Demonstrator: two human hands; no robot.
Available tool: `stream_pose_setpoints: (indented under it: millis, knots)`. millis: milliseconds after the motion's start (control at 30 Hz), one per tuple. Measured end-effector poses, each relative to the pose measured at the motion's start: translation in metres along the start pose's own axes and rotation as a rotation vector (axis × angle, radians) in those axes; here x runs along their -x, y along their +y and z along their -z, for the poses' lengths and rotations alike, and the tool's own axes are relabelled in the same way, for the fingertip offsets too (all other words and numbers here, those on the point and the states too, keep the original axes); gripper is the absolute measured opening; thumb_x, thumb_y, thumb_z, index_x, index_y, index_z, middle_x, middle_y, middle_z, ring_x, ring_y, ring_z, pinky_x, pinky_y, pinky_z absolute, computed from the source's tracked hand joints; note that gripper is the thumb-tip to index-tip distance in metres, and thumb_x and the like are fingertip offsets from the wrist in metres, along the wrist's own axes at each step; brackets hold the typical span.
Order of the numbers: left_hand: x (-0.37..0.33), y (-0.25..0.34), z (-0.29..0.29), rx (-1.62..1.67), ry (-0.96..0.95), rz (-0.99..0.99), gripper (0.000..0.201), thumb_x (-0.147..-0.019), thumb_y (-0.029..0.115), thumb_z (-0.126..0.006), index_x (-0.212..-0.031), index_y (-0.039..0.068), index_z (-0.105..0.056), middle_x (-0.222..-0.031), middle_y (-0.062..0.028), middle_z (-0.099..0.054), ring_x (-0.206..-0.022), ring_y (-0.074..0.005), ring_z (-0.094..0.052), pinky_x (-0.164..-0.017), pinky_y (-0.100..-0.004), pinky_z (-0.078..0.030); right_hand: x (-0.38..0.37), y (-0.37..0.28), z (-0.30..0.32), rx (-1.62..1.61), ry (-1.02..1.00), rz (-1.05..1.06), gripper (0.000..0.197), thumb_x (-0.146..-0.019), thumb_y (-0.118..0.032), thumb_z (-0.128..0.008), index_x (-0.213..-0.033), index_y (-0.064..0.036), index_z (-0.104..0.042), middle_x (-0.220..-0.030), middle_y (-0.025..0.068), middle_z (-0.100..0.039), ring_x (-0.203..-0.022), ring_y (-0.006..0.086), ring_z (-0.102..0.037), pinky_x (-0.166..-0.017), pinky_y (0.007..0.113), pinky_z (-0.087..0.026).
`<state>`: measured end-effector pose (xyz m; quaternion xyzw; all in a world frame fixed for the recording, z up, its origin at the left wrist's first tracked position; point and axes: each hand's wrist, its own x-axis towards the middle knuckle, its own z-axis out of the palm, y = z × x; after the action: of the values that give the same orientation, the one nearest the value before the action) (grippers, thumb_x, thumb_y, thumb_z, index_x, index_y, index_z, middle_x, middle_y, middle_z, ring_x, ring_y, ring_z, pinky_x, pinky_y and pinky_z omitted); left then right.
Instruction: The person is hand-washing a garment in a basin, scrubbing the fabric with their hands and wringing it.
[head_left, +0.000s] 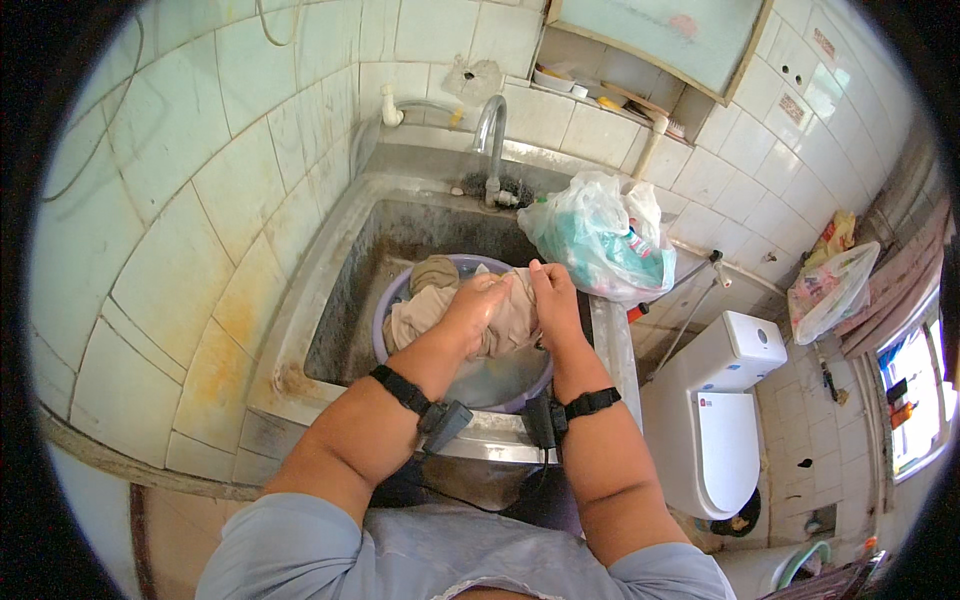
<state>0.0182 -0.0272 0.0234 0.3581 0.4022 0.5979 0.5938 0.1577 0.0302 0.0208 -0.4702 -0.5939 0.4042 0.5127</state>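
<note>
A purple basin point(379, 325) of cloudy water sits inside the metal sink point(335, 320). Beige wet cloth point(513, 312) is bunched up over the water between my two hands. My left hand point(474, 312) is closed on its left part, fingers curled. On its right part my right hand point(556, 300) grips, the thumb lying on top. More of the beige cloth point(415, 318) spreads to the left in the basin, beside a darker olive-brown piece point(434, 272). Whether the beige parts are one garment, I cannot tell. Some fingers are hidden by the cloth.
A curved metal faucet point(491, 145) rises behind the basin. At the sink's right back corner rests a white plastic bag point(605, 235) with teal contents. A white toilet point(722, 440) stands to the right. Tiled wall point(235, 200) borders the sink's left. Dark devices point(445, 425) are strapped to both forearms.
</note>
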Motion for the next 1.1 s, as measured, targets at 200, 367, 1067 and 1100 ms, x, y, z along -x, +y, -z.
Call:
stream_pose_setpoints:
  millis: [200,367,1067,1100]
  knots:
    - [0.003,0.003,-0.008,0.25,0.142,-0.166,0.031,-0.094,0.033,-0.062,-0.102,0.004,-0.056,-0.093,-0.0042,-0.057,-0.086,-0.0153,-0.053,-0.078,-0.0328,-0.046,0.018,-0.025,-0.002,0.251,-0.208,0.003,0.049,-0.087,-0.043,-0.064,-0.107,0.0002,-0.056,-0.099,0.019,-0.066,-0.092,0.0303,-0.064,-0.082,0.039,-0.048]
    - [-0.022,-0.011,0.014,0.418,0.203,-0.08,0.025,-0.095,0.031,-0.059,-0.101,0.007,-0.057,-0.098,-0.0081,-0.063,-0.092,-0.0233,-0.062,-0.081,-0.0411,-0.051,0.027,-0.037,-0.005,0.345,-0.178,0.141,0.034,-0.09,-0.034,-0.065,-0.094,-0.0006,-0.058,-0.079,0.0111,-0.062,-0.073,0.0201,-0.058,-0.068,0.035,-0.047]
    - [-0.01,-0.029,0.003,0.469,-0.026,0.132,0.034,-0.1,0.033,-0.046,-0.111,0.003,-0.058,-0.104,-0.0117,-0.066,-0.095,-0.0268,-0.064,-0.084,-0.043,-0.052,0.037,-0.051,-0.02,0.715,-0.337,0.269,0.036,-0.098,-0.031,-0.047,-0.092,0.0014,-0.063,-0.087,0.0273,-0.063,-0.082,0.046,-0.06,-0.067,0.049,-0.047]
    - [-0.01,-0.025,-0.013,0.465,-0.074,0.213,0.035,-0.1,0.034,-0.047,-0.112,0.003,-0.058,-0.106,-0.0119,-0.065,-0.095,-0.027,-0.065,-0.085,-0.0425,-0.052,0.019,-0.022,-0.006,0.769,-0.239,0.348,0.04,-0.099,-0.031,-0.043,-0.087,0.0006,-0.064,-0.087,0.0269,-0.063,-0.08,0.0452,-0.061,-0.069,0.051,-0.049]
